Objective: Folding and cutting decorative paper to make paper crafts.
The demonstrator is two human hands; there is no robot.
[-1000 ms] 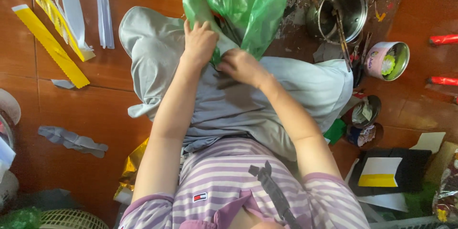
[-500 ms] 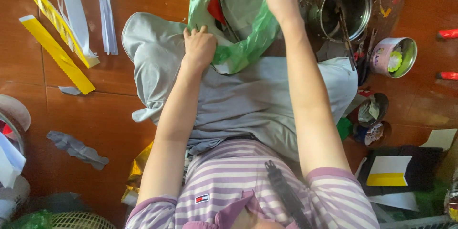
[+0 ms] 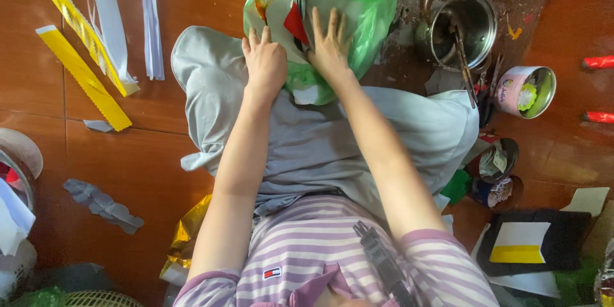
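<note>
The floor (image 3: 153,153) is red-brown tile, littered all round. Across the middle lies the person's lap in grey trousers (image 3: 332,141), knees spread wide, with a pink-and-white striped shirt (image 3: 307,249) below.

At the top, between the knees, sits a green plastic bag (image 3: 358,0) — thin, see-through, with paper pieces in red, white and orange showing inside. Both hands are on it. The left hand (image 3: 265,61) lies knuckles up at the bag's lower left edge, fingers curled onto the plastic; whether it pinches the film I cannot tell. The right hand (image 3: 329,45) is flat and open, fingers spread, pressing on the bag's front over the red piece.

Right of the bag stands a metal pot (image 3: 467,25) with a dark tool resting across its rim. Further right lies a pink tin (image 3: 524,93) on its side. Near the right knee sit two small dark tins (image 3: 495,173) holding scraps.

To the upper left lie two yellow strips (image 3: 83,77) with zigzag edges and white strips (image 3: 112,19) beside them — all well apart from the hands. A grey crumpled scrap (image 3: 102,204) lies lower left, gold foil (image 3: 188,236) by the left hip. At lower right a black folder (image 3: 563,243) carries a white-and-yellow card (image 3: 518,243). Two red sticks (image 3: 598,89) lie at the right edge.
</note>
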